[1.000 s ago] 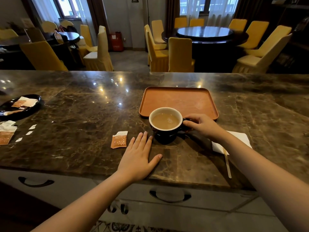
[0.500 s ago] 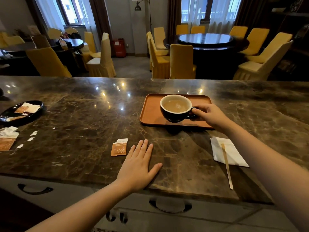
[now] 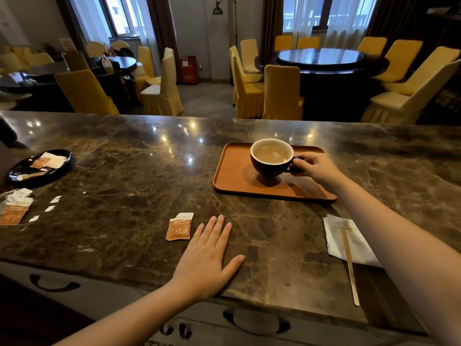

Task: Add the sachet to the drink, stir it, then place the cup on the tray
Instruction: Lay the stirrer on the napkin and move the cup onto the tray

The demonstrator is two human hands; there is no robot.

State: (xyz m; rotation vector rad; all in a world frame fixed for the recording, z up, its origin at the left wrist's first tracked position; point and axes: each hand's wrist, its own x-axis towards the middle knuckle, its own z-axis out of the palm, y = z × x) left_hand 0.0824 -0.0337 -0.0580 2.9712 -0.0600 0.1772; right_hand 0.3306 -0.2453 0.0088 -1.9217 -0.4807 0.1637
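Observation:
A dark cup (image 3: 268, 168) with a white inside holds a milky brown drink. My right hand (image 3: 315, 167) grips its handle and holds it over the middle of the orange tray (image 3: 232, 178), close to the tray's floor; contact with the tray cannot be told. My left hand (image 3: 208, 260) lies flat on the marble counter, fingers spread, holding nothing. An orange sachet (image 3: 179, 227) with a torn top lies just left of its fingertips.
A wooden stir stick (image 3: 349, 263) rests on a white napkin (image 3: 335, 236) under my right forearm. At far left sit a black dish (image 3: 27, 173) with wrappers, another sachet (image 3: 13, 213) and paper scraps. Yellow chairs and dark tables stand beyond the counter.
My right hand lifted the cup off the counter in front of the tray and carried it away from me, over the tray. My left hand has stayed flat on the counter.

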